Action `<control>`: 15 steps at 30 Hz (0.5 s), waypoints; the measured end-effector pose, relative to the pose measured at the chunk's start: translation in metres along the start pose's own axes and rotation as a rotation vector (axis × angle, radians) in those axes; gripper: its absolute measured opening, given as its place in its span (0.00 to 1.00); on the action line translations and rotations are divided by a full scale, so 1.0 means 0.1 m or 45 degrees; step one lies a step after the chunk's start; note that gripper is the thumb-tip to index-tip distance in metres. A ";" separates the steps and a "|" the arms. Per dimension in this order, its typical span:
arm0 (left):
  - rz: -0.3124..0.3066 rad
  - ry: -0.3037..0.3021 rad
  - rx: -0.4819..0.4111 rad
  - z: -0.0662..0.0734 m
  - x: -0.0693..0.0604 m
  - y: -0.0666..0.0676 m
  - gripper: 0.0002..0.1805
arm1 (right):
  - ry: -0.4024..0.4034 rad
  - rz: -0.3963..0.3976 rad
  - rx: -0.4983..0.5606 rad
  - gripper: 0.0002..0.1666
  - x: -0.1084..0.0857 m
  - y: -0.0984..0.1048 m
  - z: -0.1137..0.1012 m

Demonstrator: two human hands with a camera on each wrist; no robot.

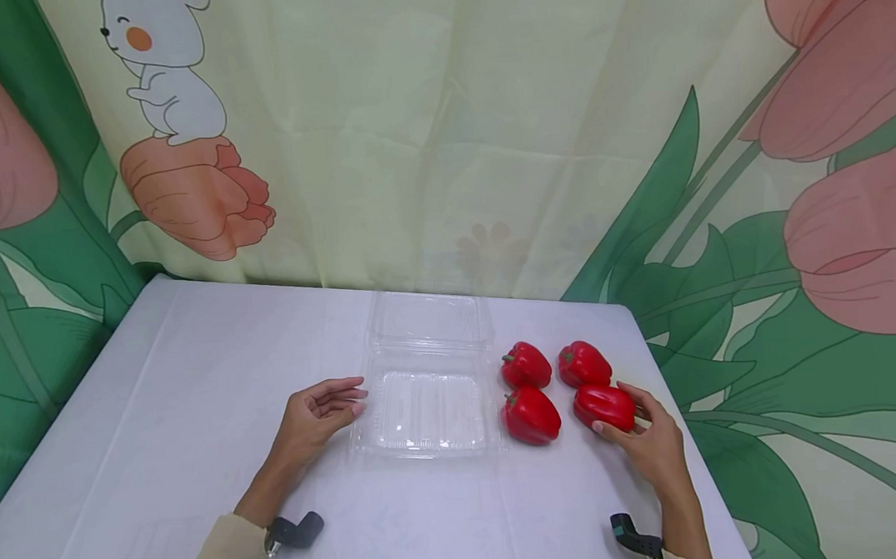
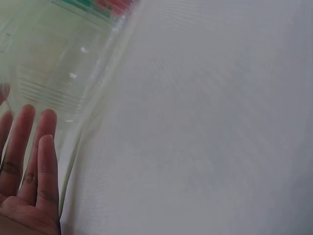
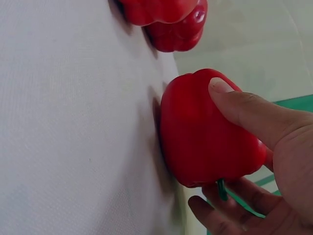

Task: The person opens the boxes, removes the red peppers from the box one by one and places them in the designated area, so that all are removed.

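My right hand (image 1: 654, 446) holds a red bell pepper (image 1: 602, 406) between thumb and fingers at the table's right side. In the right wrist view the thumb lies across this pepper (image 3: 205, 127), its green stem toward the fingers. Three more red bell peppers stand close by: one behind it (image 1: 584, 364) and two to its left, a rear one (image 1: 525, 365) and a front one (image 1: 531, 416). A clear plastic clamshell box (image 1: 427, 410) lies with its lid (image 1: 429, 320) folded back. My left hand (image 1: 315, 419) is at the box's left edge, fingers extended; contact is unclear.
A white cloth covers the table (image 1: 197, 390). Behind it hangs a curtain (image 1: 382, 149) printed with tulips and a white animal. Each wrist wears a small black camera mount, the left one (image 1: 297, 530) and the right one (image 1: 634, 536).
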State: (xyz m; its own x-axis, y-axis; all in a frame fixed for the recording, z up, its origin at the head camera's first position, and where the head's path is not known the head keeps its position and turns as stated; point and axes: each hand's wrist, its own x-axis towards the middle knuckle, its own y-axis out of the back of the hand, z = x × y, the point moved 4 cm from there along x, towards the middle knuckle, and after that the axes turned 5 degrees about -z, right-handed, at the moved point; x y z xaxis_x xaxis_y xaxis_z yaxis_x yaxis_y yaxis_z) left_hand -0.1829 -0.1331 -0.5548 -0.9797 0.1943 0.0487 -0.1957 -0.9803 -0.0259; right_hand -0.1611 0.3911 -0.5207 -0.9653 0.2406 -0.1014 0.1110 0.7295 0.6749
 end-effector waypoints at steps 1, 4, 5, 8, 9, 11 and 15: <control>-0.001 -0.001 -0.003 0.00 0.00 0.00 0.26 | 0.001 0.001 0.000 0.60 0.00 0.00 0.00; 0.003 0.001 -0.001 -0.01 0.00 0.00 0.26 | 0.000 -0.001 -0.001 0.61 0.00 0.00 0.01; -0.001 -0.002 0.005 -0.01 0.00 0.00 0.26 | 0.000 -0.003 -0.002 0.61 0.00 0.00 0.01; -0.002 -0.005 0.022 -0.03 0.00 -0.01 0.25 | 0.000 -0.002 -0.013 0.62 0.00 0.00 0.02; -0.002 -0.007 0.030 -0.03 0.00 -0.01 0.25 | 0.002 0.003 -0.017 0.63 -0.01 0.00 0.02; -0.003 -0.018 0.041 -0.03 -0.01 -0.02 0.25 | 0.008 0.022 -0.031 0.62 -0.02 0.01 0.01; 0.032 -0.003 0.074 -0.02 -0.01 -0.01 0.23 | 0.033 0.117 -0.067 0.57 -0.06 0.03 -0.09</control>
State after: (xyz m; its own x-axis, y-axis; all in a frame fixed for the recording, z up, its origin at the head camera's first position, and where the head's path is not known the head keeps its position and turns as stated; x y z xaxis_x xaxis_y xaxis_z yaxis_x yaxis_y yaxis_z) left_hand -0.1823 -0.1322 -0.5566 -0.9841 0.1697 0.0513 -0.1683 -0.9852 0.0308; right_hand -0.1571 0.3866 -0.5114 -0.9574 0.2880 -0.0189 0.1875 0.6705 0.7178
